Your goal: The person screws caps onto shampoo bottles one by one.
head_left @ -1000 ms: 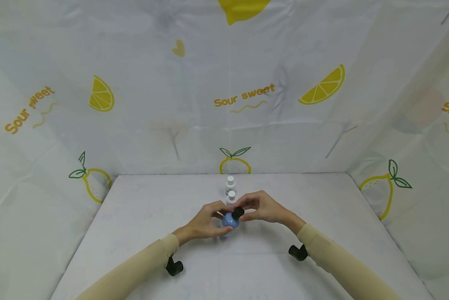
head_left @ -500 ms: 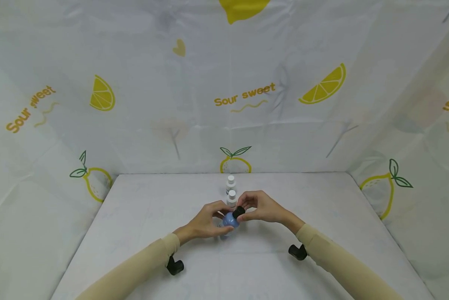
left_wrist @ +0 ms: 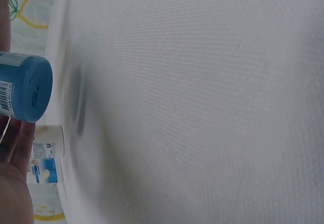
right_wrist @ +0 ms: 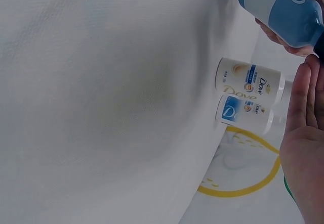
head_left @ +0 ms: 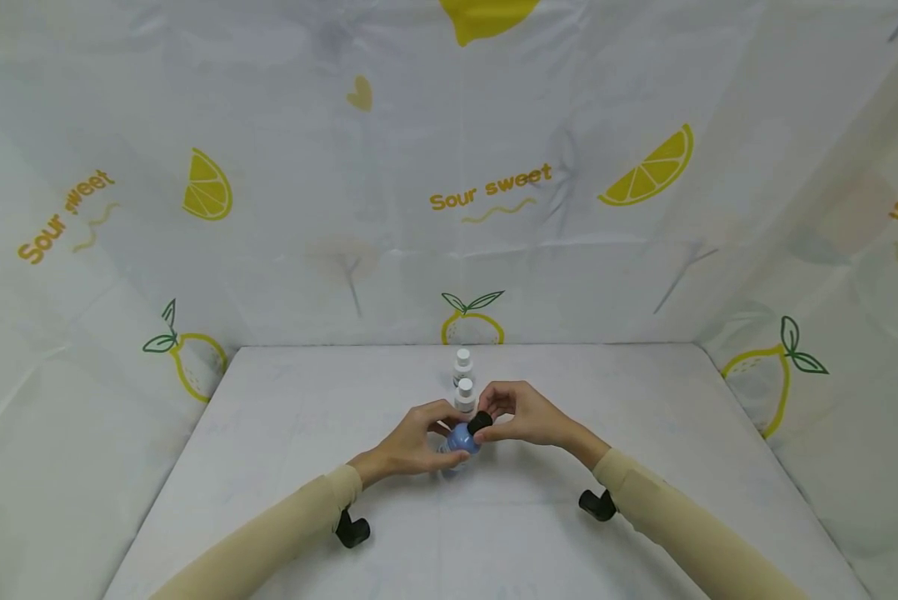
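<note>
A blue bottle [head_left: 461,439] with a black cap [head_left: 481,422] is held in front of me, tilted with its cap toward the right. My left hand [head_left: 411,439] grips the bottle's body, thumb on the near side and fingers behind. My right hand [head_left: 522,414] pinches the cap between thumb and fingers. In the left wrist view the bottle's round base [left_wrist: 38,90] shows, raised off the table. The right wrist view shows its pale label [right_wrist: 278,1], partly covered by the left hand.
Two white Dove bottles with white caps stand just behind my hands, a nearer one [head_left: 465,398] and a farther one [head_left: 461,367]. A white cloth covers the table [head_left: 449,550]. Lemon-printed curtains [head_left: 449,250] rise at its back and sides.
The right thumb has shifted slightly over the cap. The bottle and both hands otherwise stay in nearly the same place, and the white bottles have not moved.
</note>
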A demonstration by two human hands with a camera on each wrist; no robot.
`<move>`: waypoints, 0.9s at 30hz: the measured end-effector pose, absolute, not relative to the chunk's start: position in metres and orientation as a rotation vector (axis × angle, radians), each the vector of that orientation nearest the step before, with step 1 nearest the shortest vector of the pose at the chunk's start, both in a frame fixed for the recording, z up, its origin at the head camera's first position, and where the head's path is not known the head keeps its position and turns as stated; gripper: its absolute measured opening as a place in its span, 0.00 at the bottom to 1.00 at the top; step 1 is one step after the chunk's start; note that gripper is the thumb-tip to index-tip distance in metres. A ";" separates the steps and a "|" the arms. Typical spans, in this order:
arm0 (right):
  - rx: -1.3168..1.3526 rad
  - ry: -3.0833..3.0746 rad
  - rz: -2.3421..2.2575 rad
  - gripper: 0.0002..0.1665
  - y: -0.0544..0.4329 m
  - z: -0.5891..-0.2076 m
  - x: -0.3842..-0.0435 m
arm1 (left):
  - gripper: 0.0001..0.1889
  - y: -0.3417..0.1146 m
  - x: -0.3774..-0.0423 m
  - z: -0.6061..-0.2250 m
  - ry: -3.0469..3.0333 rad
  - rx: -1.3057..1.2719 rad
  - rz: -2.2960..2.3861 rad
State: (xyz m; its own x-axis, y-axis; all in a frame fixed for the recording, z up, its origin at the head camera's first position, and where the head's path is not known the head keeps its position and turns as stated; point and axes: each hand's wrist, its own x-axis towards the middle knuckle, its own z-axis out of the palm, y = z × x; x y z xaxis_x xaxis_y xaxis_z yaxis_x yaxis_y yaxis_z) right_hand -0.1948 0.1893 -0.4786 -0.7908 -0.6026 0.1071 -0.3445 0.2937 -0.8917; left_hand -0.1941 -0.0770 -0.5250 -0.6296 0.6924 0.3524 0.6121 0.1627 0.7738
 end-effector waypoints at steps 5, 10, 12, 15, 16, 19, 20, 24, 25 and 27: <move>-0.883 2.312 -1.507 0.19 0.189 -0.478 -0.194 | 0.24 -0.077 -0.194 -0.525 2.340 1.277 1.481; -0.868 2.314 -1.486 0.20 0.189 -0.476 -0.193 | 0.24 -0.077 -0.193 -0.525 2.348 1.277 1.481; -0.865 2.314 -1.478 0.21 0.189 -0.476 -0.192 | 0.24 -0.077 -0.192 -0.525 2.349 1.282 1.482; -0.878 2.298 -1.475 0.22 0.190 -0.477 -0.192 | 0.24 -0.077 -0.192 -0.526 2.347 1.266 1.486; -0.884 2.291 -1.475 0.23 0.190 -0.477 -0.192 | 0.24 -0.077 -0.191 -0.526 2.348 1.257 1.487; -0.919 2.271 -1.481 0.25 0.191 -0.477 -0.193 | 0.24 -0.078 -0.191 -0.526 2.352 1.240 1.489; -0.935 2.262 -1.486 0.25 0.192 -0.477 -0.194 | 0.24 -0.079 -0.191 -0.526 2.351 1.229 1.491; -1.013 2.147 -1.547 0.26 0.195 -0.477 -0.197 | 0.23 -0.080 -0.191 -0.527 2.354 1.226 1.496; -1.044 2.108 -1.563 0.26 0.196 -0.477 -0.198 | 0.23 -0.080 -0.191 -0.527 2.356 1.226 1.497; -1.083 2.027 -1.599 0.26 0.197 -0.478 -0.199 | 0.23 -0.081 -0.191 -0.528 2.358 1.230 1.499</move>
State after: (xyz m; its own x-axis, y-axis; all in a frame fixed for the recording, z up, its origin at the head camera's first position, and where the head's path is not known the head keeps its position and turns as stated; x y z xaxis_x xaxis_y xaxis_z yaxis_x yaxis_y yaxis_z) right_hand -0.1993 0.1967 -0.4778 -0.6515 -0.7355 0.1858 -0.3520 0.0762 -0.9329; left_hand -0.1913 -0.0808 -0.5282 -0.6722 0.6646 0.3263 0.5774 0.1946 0.7929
